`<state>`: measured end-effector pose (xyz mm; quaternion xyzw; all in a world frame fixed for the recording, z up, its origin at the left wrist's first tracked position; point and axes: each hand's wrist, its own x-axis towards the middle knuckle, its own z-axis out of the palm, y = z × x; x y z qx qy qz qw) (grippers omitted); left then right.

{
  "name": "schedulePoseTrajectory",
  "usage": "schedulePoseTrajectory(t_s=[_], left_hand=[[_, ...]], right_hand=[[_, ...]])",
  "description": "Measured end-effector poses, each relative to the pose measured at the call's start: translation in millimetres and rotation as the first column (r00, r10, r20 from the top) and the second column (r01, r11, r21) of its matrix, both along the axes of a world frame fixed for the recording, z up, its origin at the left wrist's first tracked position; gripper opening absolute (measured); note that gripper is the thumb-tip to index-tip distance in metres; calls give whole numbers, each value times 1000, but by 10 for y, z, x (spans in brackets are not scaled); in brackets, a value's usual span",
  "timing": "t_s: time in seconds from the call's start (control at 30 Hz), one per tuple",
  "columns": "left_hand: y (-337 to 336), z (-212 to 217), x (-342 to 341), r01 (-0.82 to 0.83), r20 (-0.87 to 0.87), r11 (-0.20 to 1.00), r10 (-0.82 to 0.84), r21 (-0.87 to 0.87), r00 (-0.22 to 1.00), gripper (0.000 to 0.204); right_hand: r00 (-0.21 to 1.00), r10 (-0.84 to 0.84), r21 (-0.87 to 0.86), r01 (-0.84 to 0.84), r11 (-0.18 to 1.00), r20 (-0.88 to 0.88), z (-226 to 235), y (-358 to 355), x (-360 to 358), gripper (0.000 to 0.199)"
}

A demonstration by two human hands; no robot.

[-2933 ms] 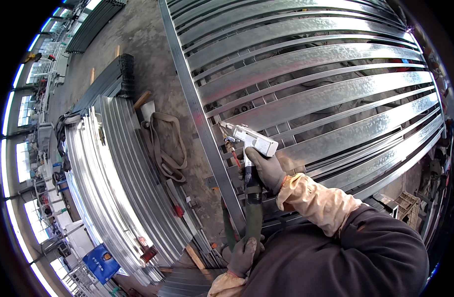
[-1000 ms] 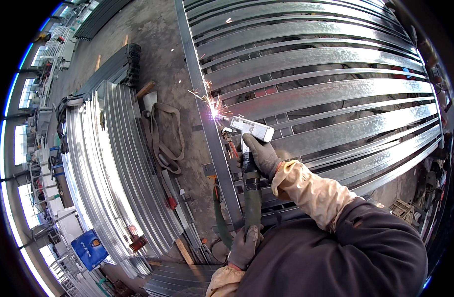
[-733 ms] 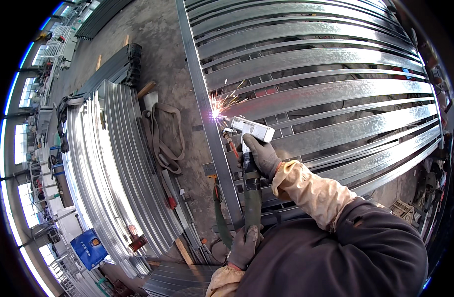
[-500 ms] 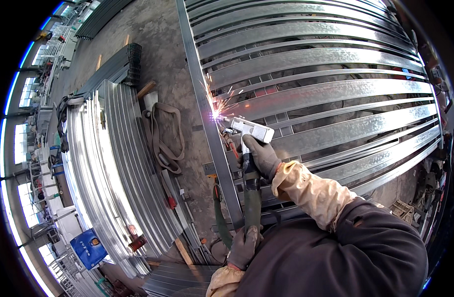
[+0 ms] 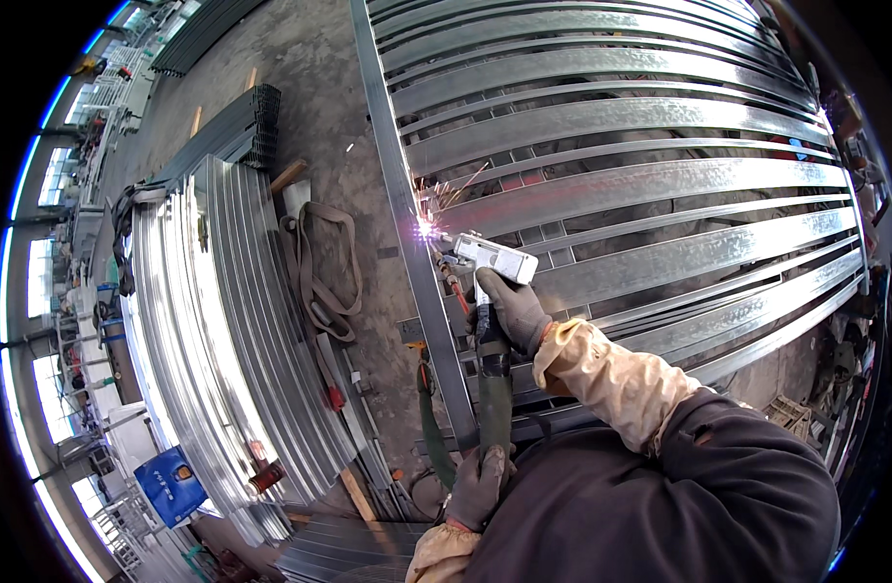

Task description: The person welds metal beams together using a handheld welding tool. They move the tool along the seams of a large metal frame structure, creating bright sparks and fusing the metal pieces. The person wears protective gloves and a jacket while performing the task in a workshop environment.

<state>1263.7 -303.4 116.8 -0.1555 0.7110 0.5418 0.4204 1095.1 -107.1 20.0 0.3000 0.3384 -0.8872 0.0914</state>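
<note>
Right hand [image 5: 517, 309], angled leftward, clamps the torch [image 5: 505, 259]; left hand [image 5: 478, 487], lower, clasps its hose [image 5: 495, 413].

Worn on the head, this fisheye camera looks steeply down from above and behind the gloved right hand [image 5: 516, 313] — close over the dark sleeve [image 5: 699, 486] behind that hand, farther from the slatted metal frame [image 5: 621, 191] beyond it.

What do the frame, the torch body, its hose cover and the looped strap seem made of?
Frame: metal, probably galvanized steel; shiny with mottled grey patches.
Torch body: hard, pale, shiny; metal or plastic, cannot tell.
Hose cover: perhaps cloth; matte dark green surface.
Strap: likely woven webbing; matte brown-grey, flat and limp.
</note>
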Motion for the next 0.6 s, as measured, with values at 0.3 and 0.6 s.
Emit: schedulePoseTrajectory(t_s=[0.3,0.6], left_hand=[[-46,-10,69,-22,6,1000,22,13,1000,33],[-91,-13,127,-66,28,996,65,52,998,34]], right_hand=[[999,1,75,2,997,-45,47,-18,52,25],[997,4,202,11,979,-73,-28,-77,84,25]])
